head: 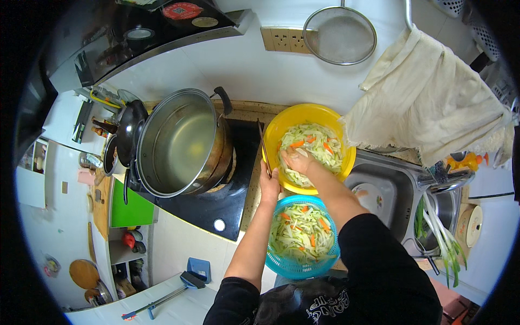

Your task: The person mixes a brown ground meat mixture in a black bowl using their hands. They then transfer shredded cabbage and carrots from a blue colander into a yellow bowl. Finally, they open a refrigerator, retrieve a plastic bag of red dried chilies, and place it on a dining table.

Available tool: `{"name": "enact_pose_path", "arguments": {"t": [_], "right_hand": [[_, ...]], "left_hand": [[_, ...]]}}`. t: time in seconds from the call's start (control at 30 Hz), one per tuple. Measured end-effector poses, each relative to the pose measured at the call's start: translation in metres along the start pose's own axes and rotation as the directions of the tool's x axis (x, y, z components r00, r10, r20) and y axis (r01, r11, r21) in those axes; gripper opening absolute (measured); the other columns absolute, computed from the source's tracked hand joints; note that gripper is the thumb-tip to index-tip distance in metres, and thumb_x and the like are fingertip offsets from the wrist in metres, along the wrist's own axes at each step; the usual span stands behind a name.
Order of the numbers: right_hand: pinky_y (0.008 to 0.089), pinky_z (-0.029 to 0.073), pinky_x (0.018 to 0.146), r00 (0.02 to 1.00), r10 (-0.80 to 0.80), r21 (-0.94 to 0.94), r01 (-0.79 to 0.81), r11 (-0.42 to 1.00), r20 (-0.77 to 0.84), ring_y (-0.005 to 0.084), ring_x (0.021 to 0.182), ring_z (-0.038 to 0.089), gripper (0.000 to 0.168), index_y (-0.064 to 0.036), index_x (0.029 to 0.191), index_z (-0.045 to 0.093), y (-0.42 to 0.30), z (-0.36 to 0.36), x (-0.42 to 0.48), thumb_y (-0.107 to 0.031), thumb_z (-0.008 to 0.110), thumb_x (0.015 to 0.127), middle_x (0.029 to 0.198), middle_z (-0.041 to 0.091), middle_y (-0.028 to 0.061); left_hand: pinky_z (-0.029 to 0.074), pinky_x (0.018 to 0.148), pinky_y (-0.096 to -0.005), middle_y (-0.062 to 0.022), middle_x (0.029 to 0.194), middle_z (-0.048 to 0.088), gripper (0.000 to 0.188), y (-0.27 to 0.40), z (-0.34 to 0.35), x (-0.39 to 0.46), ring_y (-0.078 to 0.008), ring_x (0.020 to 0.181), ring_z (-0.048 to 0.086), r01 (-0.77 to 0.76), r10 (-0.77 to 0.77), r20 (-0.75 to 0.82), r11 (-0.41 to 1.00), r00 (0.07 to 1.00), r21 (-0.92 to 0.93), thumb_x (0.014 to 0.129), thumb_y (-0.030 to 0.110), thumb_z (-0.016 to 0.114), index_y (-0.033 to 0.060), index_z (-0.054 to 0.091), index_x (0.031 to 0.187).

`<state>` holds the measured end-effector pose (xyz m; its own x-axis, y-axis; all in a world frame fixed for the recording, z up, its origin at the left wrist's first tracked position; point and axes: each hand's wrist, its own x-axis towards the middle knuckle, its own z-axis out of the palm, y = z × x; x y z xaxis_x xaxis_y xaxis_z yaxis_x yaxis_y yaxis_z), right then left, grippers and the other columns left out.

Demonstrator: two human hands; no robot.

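My left hand [269, 183] holds a pair of dark chopsticks [263, 148] upright beside a yellow plastic basin [348, 160], at its left rim. In the basin lie pale green vegetable shreds [325, 136] with orange strips, likely carrot. My right hand [300, 161] reaches down into these shreds with curled fingers; its fingertips are partly hidden, so its grip cannot be made out. Just below the basin, close to my body, a blue plastic colander [284, 268] is filled with more of the same shreds [300, 231].
A large metal pot [225, 150] of clear liquid stands on the black glass hob [231, 215] to the left. At right is a steel sink [378, 203] holding a plate [367, 197], with spring onions [440, 231] beyond. A cloth [430, 89] and a round strainer [341, 36] hang above.
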<state>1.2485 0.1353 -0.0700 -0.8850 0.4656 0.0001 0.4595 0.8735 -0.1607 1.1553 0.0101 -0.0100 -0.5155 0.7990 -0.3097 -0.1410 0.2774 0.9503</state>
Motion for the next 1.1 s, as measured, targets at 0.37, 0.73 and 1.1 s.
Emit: {"name": "enact_pose_path", "arguments": {"t": [0.37,0.73,1.1], "right_hand": [[0.0308,0.046,0.083,0.871,0.413,0.573,0.203,-0.794,0.265,0.0191,0.100,0.054,0.036,-0.006,0.116,0.053,0.079,-0.004,-0.012,-0.028,0.053,0.088,0.116,0.054,0.0084],[0.0257,0.048,0.078,0.760,0.536,0.097,0.542,-0.835,0.368,0.0170,0.098,0.055,0.042,-0.008,0.128,0.042,-0.006,0.010,0.022,-0.025,0.049,0.090,0.120,0.052,0.0064],[0.0245,0.048,0.079,0.722,0.548,0.311,0.452,-0.836,0.423,0.0179,0.098,0.056,0.042,-0.004,0.119,0.050,0.015,0.007,0.010,-0.028,0.058,0.085,0.122,0.051,0.0070]], "left_hand": [[0.034,0.033,-0.0221,-0.0096,0.095,0.058,0.056,0.004,-0.001,-0.004,-0.0090,0.044,0.043,0.066,-0.067,0.024,0.997,0.997,0.041,0.092,0.008,0.043,0.0139,0.017,0.141],[0.032,0.033,-0.0221,-0.0066,0.083,0.058,0.050,-0.008,0.001,0.003,-0.0084,0.038,0.039,-0.027,0.028,-0.032,0.999,0.999,0.031,0.092,0.005,0.039,0.0080,0.020,0.138],[0.031,0.032,-0.0236,-0.0067,0.076,0.056,0.055,0.001,-0.002,-0.003,-0.0101,0.036,0.036,0.070,-0.070,0.008,0.997,0.998,0.044,0.093,0.008,0.040,0.0118,0.014,0.141]]}}
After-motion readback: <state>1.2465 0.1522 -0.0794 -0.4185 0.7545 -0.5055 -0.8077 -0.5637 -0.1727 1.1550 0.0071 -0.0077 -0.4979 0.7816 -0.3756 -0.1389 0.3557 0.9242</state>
